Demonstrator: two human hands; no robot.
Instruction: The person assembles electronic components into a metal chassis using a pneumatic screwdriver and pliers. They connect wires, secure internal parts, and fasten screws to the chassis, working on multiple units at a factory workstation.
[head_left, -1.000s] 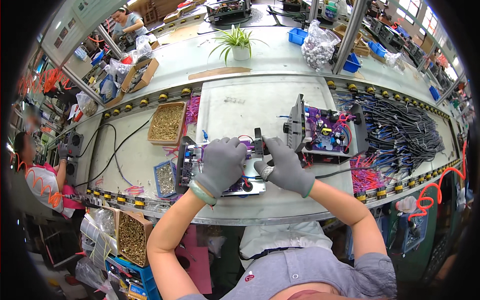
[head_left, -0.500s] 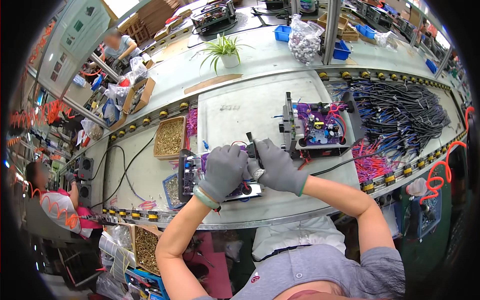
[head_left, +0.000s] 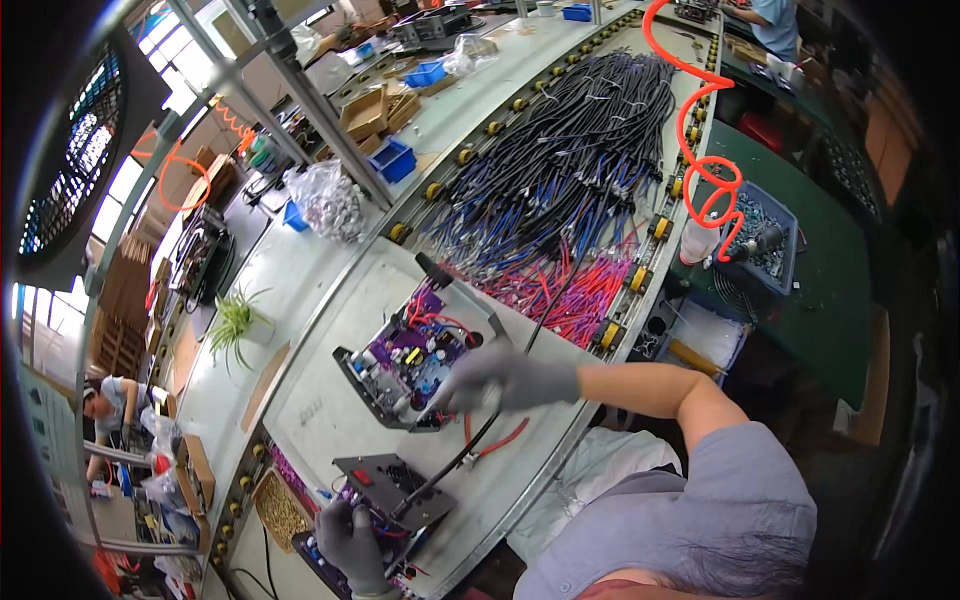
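Observation:
My right hand (head_left: 500, 375), in a grey glove, reaches out to a purple circuit board (head_left: 405, 355) that sits in a black frame on the white mat (head_left: 320, 410). Its fingertips close on the board's near corner. My left hand (head_left: 355, 540), also gloved, grips the lower edge of a black panel assembly (head_left: 385, 485) with a red button, close to the bench's front edge. A black cable (head_left: 470, 450) runs from the panel up past my right hand. A red wire (head_left: 505, 440) curls under my right wrist.
Bundles of black and blue cables (head_left: 580, 150) and pink wires (head_left: 560, 295) lie right of the board. An orange coiled hose (head_left: 700, 150) hangs above them. A blue bin of screws (head_left: 765, 235), a potted plant (head_left: 235, 320), a tray of small brass parts (head_left: 280, 510) and another person (head_left: 105, 405) surround the bench.
My right hand left the near black assembly and reached over to the purple board. My left hand stayed on the assembly. The view swung toward the cable piles.

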